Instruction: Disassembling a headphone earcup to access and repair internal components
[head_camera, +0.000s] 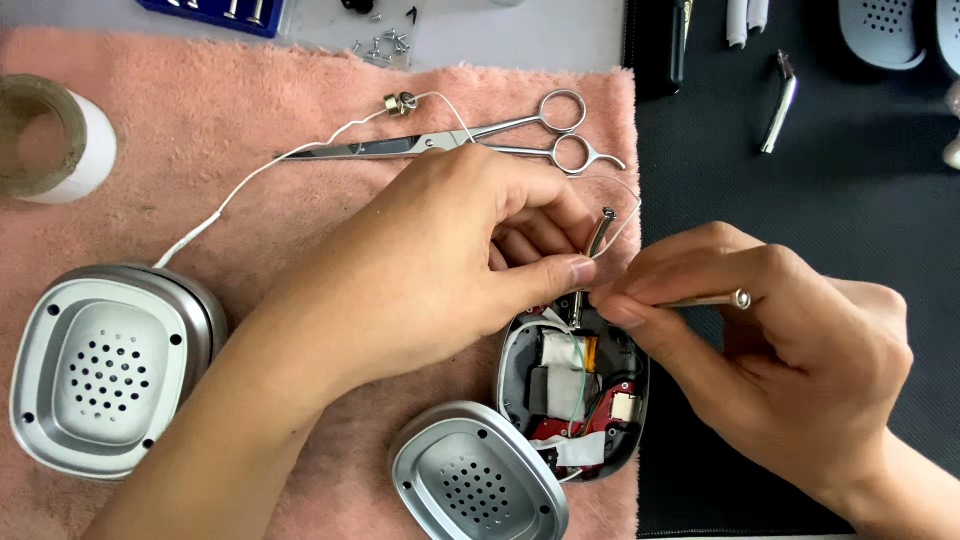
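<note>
Scissors (470, 140) & tape roll (50, 140) on pink towel (250, 110), loose screws (383, 44) above.

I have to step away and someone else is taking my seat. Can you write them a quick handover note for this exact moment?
Left hand: pinching a small metal hinge piece above the opened earcup.
Right hand: holding a thin metal tool, tip by that piece.
Done: the cover is off, lying against the earcup; electronics exposed.
Left: the second earcup sits closed on the pink towel; scissors above.
</note>
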